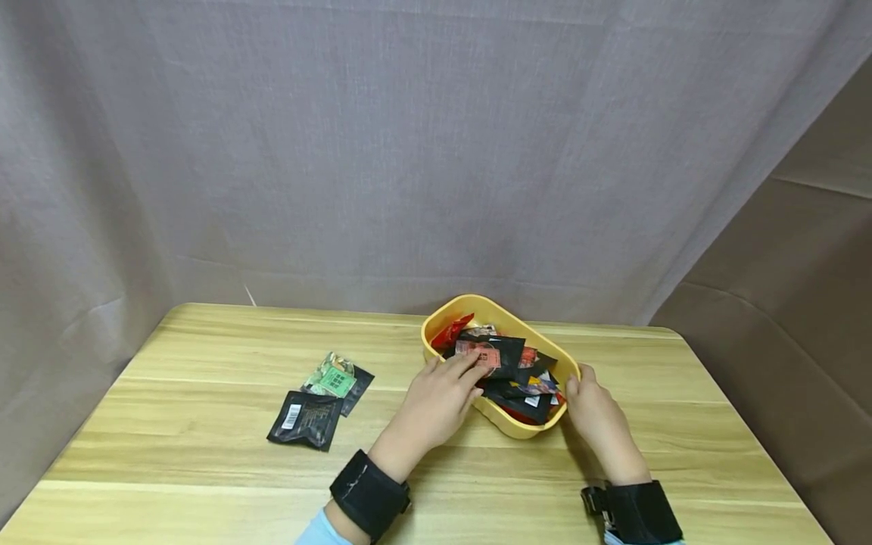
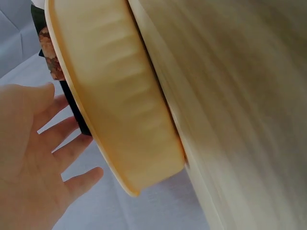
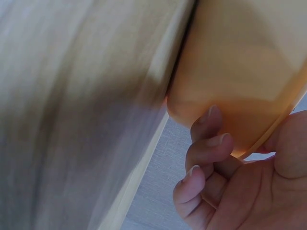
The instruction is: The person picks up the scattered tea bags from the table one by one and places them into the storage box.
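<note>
A yellow plastic basket [image 1: 500, 420] stands at the back of the table, holding a heap of small packets. On top of the heap lies a black packet with a red label [image 1: 507, 356]. My left hand [image 1: 439, 401] reaches over the basket's near rim, its fingers on this packet. In the left wrist view the left hand [image 2: 41, 153] has its fingers spread and fairly straight beside the basket wall [image 2: 115, 91]. My right hand [image 1: 599, 412] grips the basket's right end. Seen from the right wrist, curled fingers [image 3: 211, 148] lie against the outer wall, with the thumb at the rim.
Left of the basket, a black packet with a white barcode [image 1: 309, 420] lies on the wooden table [image 1: 204, 492]. Touching it is a packet with a green label [image 1: 337, 382]. A grey cloth [image 1: 381, 151] hangs behind the table's back edge.
</note>
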Tool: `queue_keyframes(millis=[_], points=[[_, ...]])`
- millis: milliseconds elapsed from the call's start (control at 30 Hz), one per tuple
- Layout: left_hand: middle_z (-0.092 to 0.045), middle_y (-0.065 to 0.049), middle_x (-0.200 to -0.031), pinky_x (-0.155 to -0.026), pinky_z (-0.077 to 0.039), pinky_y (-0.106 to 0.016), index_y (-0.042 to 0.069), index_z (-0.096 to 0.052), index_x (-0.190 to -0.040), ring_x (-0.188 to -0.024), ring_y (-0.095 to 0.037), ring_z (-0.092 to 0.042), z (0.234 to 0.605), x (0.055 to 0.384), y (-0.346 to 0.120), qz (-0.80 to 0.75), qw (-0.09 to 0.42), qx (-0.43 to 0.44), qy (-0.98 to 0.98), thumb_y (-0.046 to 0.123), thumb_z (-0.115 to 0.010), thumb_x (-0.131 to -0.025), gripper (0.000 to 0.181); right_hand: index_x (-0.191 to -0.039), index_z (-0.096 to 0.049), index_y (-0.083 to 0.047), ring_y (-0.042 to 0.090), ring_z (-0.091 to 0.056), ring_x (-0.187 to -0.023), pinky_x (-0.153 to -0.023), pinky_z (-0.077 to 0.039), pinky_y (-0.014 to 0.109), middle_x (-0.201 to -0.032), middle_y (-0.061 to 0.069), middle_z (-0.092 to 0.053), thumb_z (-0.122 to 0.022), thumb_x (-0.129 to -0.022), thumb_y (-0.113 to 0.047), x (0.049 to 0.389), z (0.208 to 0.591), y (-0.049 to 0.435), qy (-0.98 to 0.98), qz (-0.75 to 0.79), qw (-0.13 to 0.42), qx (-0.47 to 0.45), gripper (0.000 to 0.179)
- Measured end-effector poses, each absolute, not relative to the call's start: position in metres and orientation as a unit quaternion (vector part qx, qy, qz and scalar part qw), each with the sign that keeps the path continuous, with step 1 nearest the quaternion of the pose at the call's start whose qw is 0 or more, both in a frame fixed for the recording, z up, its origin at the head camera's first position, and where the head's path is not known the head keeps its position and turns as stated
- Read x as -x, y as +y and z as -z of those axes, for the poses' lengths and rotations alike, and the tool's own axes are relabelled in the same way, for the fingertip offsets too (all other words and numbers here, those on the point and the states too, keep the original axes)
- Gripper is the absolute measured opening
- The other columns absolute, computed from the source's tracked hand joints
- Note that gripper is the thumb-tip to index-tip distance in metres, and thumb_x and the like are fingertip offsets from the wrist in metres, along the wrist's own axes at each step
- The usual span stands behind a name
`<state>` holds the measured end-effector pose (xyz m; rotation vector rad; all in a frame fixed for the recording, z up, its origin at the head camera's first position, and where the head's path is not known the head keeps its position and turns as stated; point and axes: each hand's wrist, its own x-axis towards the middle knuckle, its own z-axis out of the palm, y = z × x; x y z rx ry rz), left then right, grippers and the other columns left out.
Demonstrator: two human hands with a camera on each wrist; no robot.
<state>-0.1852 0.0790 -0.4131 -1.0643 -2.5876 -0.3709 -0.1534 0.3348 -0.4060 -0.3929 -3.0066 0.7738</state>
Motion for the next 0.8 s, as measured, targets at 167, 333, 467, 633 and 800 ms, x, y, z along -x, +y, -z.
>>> queue_keyframes(millis=[167,333,467,633,800], points=[[-0.046,-0.005,-0.151,-0.110,-0.036,-0.051,0.018,-0.053,-0.144,-0.137,-0.024,-0.045,0.407,0.188,0.072,0.147,0.152,0.349,-0.913,0.033,-0.053,-0.103,0.044,-0.145,-0.025,0.015,0.057,-0.052,-0.115,-0.089,-0.044,0.066,-0.127,0.044,-0.049,-0.022,-0.107,-0.025,0.153,0.406,0.335,-0.960,-0.249,0.003,0.126,0.055],[-0.048,-0.010,-0.148,-0.109,-0.036,-0.052,0.013,-0.054,-0.143,-0.134,-0.029,-0.047,0.403,0.198,0.052,0.188,0.150,0.306,-0.921,0.027,-0.061,-0.099,0.046,-0.144,-0.025,0.015,0.056,-0.052,-0.115,-0.089,-0.044,0.066,-0.127,0.044,-0.049,-0.022,-0.107,-0.025,0.154,0.406,0.336,-0.960,-0.249,0.001,0.129,0.054],[-0.048,-0.014,-0.147,-0.109,-0.035,-0.055,0.009,-0.053,-0.142,-0.132,-0.034,-0.048,0.400,0.207,0.031,0.210,0.136,0.252,-0.935,0.024,-0.067,-0.095,0.050,-0.144,-0.025,0.015,0.056,-0.053,-0.115,-0.088,-0.044,0.065,-0.126,0.044,-0.050,-0.022,-0.107,-0.025,0.154,0.407,0.336,-0.960,-0.250,0.001,0.129,0.054],[-0.044,-0.023,-0.148,-0.108,-0.033,-0.059,0.005,-0.048,-0.144,-0.134,-0.040,-0.044,0.401,0.217,0.002,0.201,0.090,0.168,-0.961,0.024,-0.072,-0.091,0.061,-0.144,-0.025,0.015,0.056,-0.052,-0.115,-0.089,-0.044,0.066,-0.126,0.044,-0.050,-0.021,-0.107,-0.025,0.154,0.407,0.336,-0.960,-0.249,0.000,0.129,0.055],[-0.030,-0.037,-0.150,-0.109,-0.027,-0.065,-0.003,-0.034,-0.151,-0.137,-0.051,-0.032,0.408,0.222,-0.029,0.193,-0.017,0.085,-0.977,0.026,-0.076,-0.088,0.080,-0.144,-0.025,0.015,0.056,-0.052,-0.115,-0.089,-0.044,0.066,-0.126,0.044,-0.050,-0.021,-0.107,-0.026,0.155,0.407,0.336,-0.960,-0.249,0.000,0.128,0.055]])
